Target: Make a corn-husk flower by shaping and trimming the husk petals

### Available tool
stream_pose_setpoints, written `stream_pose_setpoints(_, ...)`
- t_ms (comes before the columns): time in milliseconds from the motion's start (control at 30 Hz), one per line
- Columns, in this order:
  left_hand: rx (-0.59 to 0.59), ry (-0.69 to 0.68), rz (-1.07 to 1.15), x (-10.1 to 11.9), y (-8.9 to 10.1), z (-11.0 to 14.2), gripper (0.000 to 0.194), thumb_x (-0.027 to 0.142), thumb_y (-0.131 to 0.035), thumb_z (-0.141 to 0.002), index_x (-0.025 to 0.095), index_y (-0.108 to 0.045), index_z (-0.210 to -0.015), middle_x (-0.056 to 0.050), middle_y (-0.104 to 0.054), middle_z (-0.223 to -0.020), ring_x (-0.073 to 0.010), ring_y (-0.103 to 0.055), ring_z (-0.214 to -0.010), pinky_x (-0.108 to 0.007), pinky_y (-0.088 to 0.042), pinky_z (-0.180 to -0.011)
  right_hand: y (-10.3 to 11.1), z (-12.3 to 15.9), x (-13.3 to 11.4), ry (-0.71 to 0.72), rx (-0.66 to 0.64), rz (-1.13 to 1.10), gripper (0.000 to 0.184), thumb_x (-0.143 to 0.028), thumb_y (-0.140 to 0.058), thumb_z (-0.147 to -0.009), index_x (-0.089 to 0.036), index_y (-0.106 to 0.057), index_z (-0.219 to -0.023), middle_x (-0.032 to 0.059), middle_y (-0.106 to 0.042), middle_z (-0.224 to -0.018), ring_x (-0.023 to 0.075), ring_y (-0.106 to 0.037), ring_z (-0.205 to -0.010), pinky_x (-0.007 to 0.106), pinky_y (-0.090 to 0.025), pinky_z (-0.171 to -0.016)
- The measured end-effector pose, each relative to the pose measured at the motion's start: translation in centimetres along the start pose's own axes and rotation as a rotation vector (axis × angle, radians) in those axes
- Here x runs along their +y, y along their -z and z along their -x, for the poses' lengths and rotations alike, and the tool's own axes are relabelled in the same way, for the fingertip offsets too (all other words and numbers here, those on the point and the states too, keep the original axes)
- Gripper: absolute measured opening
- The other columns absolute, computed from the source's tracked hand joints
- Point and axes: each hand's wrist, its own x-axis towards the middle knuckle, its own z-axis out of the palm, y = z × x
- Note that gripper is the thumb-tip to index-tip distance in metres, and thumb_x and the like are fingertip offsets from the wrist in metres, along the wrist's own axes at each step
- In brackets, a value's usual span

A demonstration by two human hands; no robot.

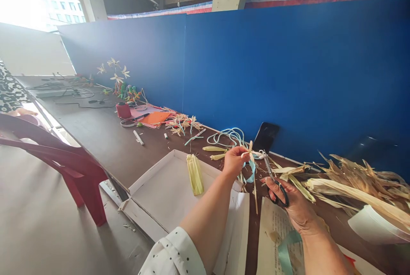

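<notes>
My left hand (235, 159) is closed in a pinch on a small pale corn-husk piece (250, 149) with a light blue ribbon (252, 171) hanging from it. My right hand (290, 204) grips black-handled scissors (272, 176), blades pointing up toward the husk piece, just right of it. Both hands hover over the brown table (105, 138). A folded yellow-green husk bundle (195, 174) lies on a white cardboard tray (160, 189) to the left of my left arm.
Dried corn husks (352, 181) pile up at right beside a white bowl (374, 223). A dark phone (266, 136) leans on the blue partition (288, 74). Husk flowers (184, 123), orange paper (155, 118), a red spool (123, 110), cords and a red plastic chair (64, 164) lie leftward.
</notes>
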Motion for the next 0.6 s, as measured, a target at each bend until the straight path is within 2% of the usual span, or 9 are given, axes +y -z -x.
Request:
stream_pose_setpoints(333, 0.042, 0.014, -0.041, 0.27, -0.06, 0.01, 0.024, 0.028, -0.076, -0.051, 0.015, -0.061, -0.064, 0.003, -0.054, -0.057, -0.0074, -0.047, -0.055, -0.022, -0.036, -0.058, 0.16, -0.37, 0.48, -0.018, -0.024, 0.003, 0.038, -0.057, -0.070, -0.068, -0.022, -0.066, -0.081, -0.0038, -0.048, -0.054, 0.0139, -0.038, -0.058, 0.029, -0.029, -0.061)
stream_pose_setpoints(600, 0.089, 0.045, 0.057, 0.84, -0.37, 0.01, 0.026, 0.026, -0.078, -0.048, 0.014, -0.063, -0.065, 0.003, -0.056, -0.055, -0.0077, -0.048, -0.053, -0.022, -0.038, -0.057, 0.33, -0.27, 0.75, 0.009, -0.065, 0.066, 0.034, -0.059, -0.067, -0.069, -0.025, -0.066, -0.077, -0.0031, -0.048, -0.054, 0.0163, -0.040, -0.057, 0.030, -0.029, -0.060)
